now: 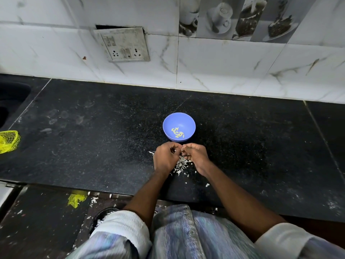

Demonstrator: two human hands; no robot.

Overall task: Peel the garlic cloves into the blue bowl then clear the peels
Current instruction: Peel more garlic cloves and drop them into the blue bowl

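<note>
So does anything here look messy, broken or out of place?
Yes. The switch plate on the wall sits crooked, with a dark gap above it. White peels are scattered on the counter under both hands, and more flecks plus a yellow net scrap lie on the floor.

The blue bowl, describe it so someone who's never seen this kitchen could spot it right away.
On the black counter below the tiled wall, look just beyond the left hand and right hand. The blue bowl sits there, small and round, holding a few pale peeled cloves; it is the only blue item.
</note>
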